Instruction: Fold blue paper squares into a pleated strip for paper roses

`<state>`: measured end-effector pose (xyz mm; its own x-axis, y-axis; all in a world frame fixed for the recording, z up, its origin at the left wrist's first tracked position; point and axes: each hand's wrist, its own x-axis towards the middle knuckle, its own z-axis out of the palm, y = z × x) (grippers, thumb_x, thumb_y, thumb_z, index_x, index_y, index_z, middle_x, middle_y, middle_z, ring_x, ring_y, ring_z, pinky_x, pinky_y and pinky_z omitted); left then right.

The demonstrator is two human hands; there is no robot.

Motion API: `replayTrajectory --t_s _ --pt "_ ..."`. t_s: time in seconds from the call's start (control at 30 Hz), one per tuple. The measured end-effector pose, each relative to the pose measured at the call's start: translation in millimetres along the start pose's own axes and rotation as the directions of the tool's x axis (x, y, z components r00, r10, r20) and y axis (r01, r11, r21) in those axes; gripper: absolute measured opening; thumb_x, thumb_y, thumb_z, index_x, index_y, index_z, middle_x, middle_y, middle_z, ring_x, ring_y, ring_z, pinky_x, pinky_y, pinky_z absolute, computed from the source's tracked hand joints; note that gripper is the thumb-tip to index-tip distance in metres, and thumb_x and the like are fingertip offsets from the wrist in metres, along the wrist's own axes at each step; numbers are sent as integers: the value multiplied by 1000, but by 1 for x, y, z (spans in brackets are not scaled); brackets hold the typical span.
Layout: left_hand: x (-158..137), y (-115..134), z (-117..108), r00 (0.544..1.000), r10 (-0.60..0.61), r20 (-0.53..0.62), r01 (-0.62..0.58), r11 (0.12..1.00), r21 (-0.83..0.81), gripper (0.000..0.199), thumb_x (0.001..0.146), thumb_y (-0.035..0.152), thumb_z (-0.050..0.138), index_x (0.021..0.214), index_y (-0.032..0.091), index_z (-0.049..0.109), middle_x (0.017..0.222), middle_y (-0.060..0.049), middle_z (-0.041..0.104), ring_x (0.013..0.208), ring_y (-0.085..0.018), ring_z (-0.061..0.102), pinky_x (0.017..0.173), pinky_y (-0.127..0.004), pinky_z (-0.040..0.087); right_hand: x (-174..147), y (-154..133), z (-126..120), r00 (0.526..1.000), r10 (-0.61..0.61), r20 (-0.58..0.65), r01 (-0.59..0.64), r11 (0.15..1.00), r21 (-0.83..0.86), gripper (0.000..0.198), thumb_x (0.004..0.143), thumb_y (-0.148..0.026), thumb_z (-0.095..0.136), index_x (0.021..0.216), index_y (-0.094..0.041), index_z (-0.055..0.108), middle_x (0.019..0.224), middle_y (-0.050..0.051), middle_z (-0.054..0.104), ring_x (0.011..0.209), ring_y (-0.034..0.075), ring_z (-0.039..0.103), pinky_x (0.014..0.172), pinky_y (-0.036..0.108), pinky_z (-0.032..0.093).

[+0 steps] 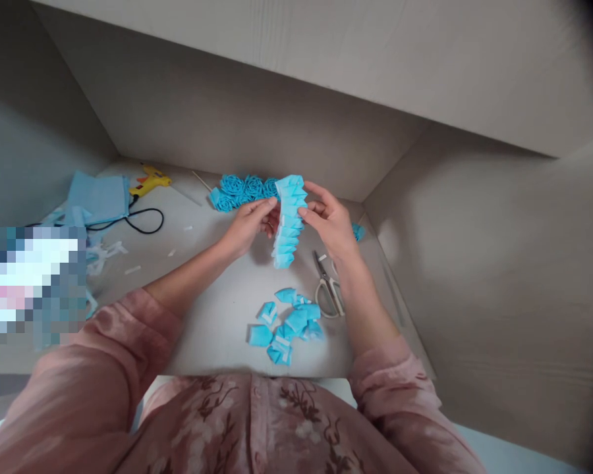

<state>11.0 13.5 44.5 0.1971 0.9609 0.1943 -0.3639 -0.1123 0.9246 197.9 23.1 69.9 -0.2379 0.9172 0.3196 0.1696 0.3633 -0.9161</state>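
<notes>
Between my hands hangs a strip of overlapping light blue folded petals [289, 220], raised above the table. My left hand [252, 224] pinches its left edge near the top, the other fingers curled behind. My right hand [329, 217] holds the opposite edge, thumb in front and index finger stretched along the top. Behind the strip lies a cluster of rolled blue flowers [247, 189], partly hidden by it. Nearer to me, loose folded blue petals [296, 320] lie in a scattered pile. Scissors [329, 293] with pale handles rest beside my right forearm.
A yellow glue gun [153, 180] with a black cord lies at the back left, next to a stack of blue sheets [99, 199]. White scraps [106, 253] are strewn at left. Another blue flower [358, 232] sits at right. Grey panels [257, 125] enclose the table.
</notes>
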Motion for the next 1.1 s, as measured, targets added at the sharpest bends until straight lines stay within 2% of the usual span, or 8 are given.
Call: replayTrajectory --t_s 0.1,0.2,0.3,0.4,0.5,0.77,0.97,1.1 --pt "-1 -1 0 999 -7 36 5 999 47 42 74 54 78 72 16 62 61 1 61 52 -10 57 49 -22 46 0 -1 0 1000 8 4 -8 1000 -21 63 80 -55 74 137 -32 58 84 0 70 80 18 67 82 37 60" --pt "-1 0 0 1000 -4 18 2 997 79 38 71 48 81 69 16 60 59 2 59 52 -9 55 52 -22 47 -1 -3 0 1000 26 0 -26 1000 -11 61 81 -57 73 135 -32 60 82 0 71 78 18 68 83 39 61" --pt "-1 1 -1 1000 6 -17 -5 999 51 37 72 47 80 71 16 59 60 2 60 52 -9 56 51 -22 45 -2 -4 0 999 47 -10 -47 998 49 58 84 -61 67 133 -31 61 86 1 72 81 19 70 84 41 61" --pt "1 1 -2 999 21 -36 -21 1000 16 38 72 47 80 70 16 58 60 2 59 51 -9 56 49 -22 44 -2 -4 1 999 29 38 -32 997 70 61 82 -60 70 134 -30 60 89 1 72 85 19 70 84 40 61" --pt "1 0 -2 1000 17 -15 -17 1000 -5 40 73 49 81 72 16 59 60 2 60 52 -9 57 49 -22 45 -2 -1 2 997 -12 80 10 999 31 66 78 -57 76 135 -30 58 86 0 70 82 18 68 81 38 60" --pt "0 -6 2 995 -44 85 52 994 -97 53 77 68 69 83 15 64 72 -3 66 58 -13 61 50 -25 48 1 3 -1 998 -59 11 60 997 -42 61 82 -53 74 136 -30 58 85 0 69 80 18 66 78 36 58" --pt "-1 -3 -2 998 -4 64 0 999 54 39 73 50 80 74 16 62 62 1 62 56 -11 60 53 -22 48 1 2 -2 999 -34 -11 33 997 -67 61 81 -53 75 135 -30 59 84 0 70 78 18 66 78 37 59" --pt "1 -2 -3 1000 -1 4 1 1000 27 34 71 43 80 71 16 60 59 2 61 52 -9 57 51 -21 46 1 2 -2 1000 -14 -3 14 1000 -4 58 84 -59 69 133 -29 61 84 1 71 79 19 69 81 40 61"
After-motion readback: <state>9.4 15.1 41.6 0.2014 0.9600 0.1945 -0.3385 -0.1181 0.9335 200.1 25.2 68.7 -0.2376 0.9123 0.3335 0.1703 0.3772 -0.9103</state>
